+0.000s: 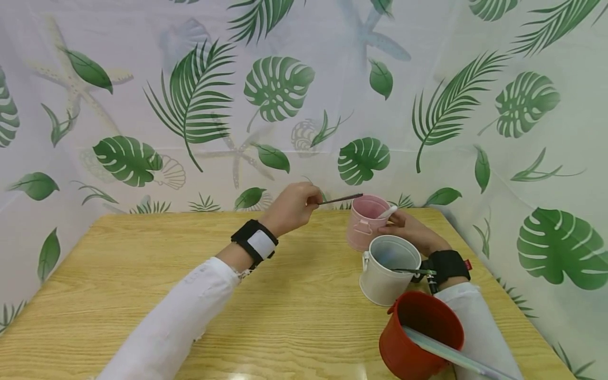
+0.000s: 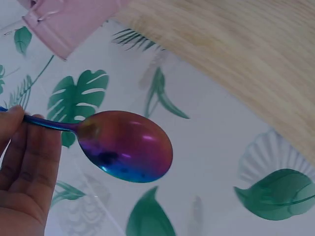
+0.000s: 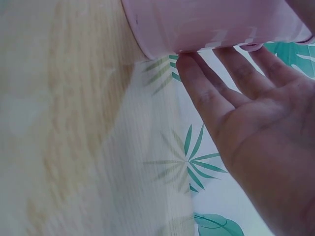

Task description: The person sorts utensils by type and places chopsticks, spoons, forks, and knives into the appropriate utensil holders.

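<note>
My left hand (image 1: 293, 207) pinches a rainbow-coloured metal spoon (image 2: 127, 146) by its handle, just behind the bowl. In the head view the spoon's thin handle (image 1: 341, 199) points right, its end overlapping the rim of a pink bucket (image 1: 359, 232). The bowl shows only in the left wrist view. My right hand (image 1: 415, 232) holds the pink bucket at its right side, fingers against the wall in the right wrist view and thumb on the nearer side. A white handle (image 1: 388, 211) leans out over that bucket's rim.
Nearer than the pink bucket stands a white bucket (image 1: 383, 282) with a thin dark-green handle (image 1: 412, 271) across its rim. A red bucket (image 1: 401, 345), nearest, has a long pale stick (image 1: 446, 351) leaning out over my right sleeve. Leaf-patterned cloth (image 1: 280, 89) rises behind the wooden table (image 1: 157, 253).
</note>
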A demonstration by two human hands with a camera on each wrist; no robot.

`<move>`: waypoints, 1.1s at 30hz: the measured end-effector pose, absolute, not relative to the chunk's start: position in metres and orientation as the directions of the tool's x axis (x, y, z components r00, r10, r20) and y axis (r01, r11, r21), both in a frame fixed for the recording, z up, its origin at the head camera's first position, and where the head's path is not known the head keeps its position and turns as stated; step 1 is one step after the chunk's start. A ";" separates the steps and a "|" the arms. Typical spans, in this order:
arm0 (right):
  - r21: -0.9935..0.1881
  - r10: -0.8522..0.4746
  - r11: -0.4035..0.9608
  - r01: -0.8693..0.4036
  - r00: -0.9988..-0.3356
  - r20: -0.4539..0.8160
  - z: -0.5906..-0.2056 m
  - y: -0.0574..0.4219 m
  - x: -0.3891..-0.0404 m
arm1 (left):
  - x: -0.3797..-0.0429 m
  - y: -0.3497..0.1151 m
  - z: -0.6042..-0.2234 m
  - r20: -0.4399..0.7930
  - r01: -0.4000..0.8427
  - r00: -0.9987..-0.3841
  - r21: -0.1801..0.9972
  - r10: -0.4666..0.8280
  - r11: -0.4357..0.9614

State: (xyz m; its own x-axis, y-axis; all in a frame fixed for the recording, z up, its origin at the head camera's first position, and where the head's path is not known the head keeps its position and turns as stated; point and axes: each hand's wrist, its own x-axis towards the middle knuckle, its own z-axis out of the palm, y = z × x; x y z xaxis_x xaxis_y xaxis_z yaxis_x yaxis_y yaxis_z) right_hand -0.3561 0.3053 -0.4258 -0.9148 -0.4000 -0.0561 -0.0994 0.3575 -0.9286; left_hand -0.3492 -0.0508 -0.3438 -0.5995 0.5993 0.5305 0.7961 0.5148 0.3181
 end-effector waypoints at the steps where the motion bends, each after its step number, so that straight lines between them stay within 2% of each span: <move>1: -0.929 -0.400 0.358 -0.098 -0.915 -0.057 -0.426 0.305 -0.356 | -0.348 -0.048 -0.342 0.554 0.807 -0.584 0.317 0.593 0.499; 10: -0.930 -0.408 0.355 -0.097 -0.911 -0.061 -0.427 0.308 -0.359 | -0.337 -0.023 -0.324 0.743 0.887 -0.459 0.350 0.487 0.301; 15: -0.931 -0.414 0.355 -0.088 -0.908 -0.071 -0.428 0.309 -0.360 | -0.332 -0.007 -0.317 0.796 0.904 -0.427 0.357 0.430 0.236; 22: -0.934 -0.431 0.343 -0.096 -0.900 -0.066 -0.425 0.307 -0.361 | -0.331 0.013 -0.315 0.796 0.900 -0.434 0.396 0.421 0.179; 33: -0.925 -0.411 0.369 -0.086 -0.908 -0.079 -0.427 0.309 -0.362 | -0.339 0.039 -0.332 0.683 0.846 -0.525 0.481 0.508 0.228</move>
State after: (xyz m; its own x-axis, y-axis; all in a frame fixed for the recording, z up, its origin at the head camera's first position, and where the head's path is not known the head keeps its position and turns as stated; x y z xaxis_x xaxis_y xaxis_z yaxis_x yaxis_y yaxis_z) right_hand -0.3616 0.3094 -0.4270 -0.9082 -0.4110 -0.0794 -0.0862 0.3693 -0.9253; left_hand -0.3390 0.0393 -0.3325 -0.5250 0.5081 0.6828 0.8464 0.2278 0.4813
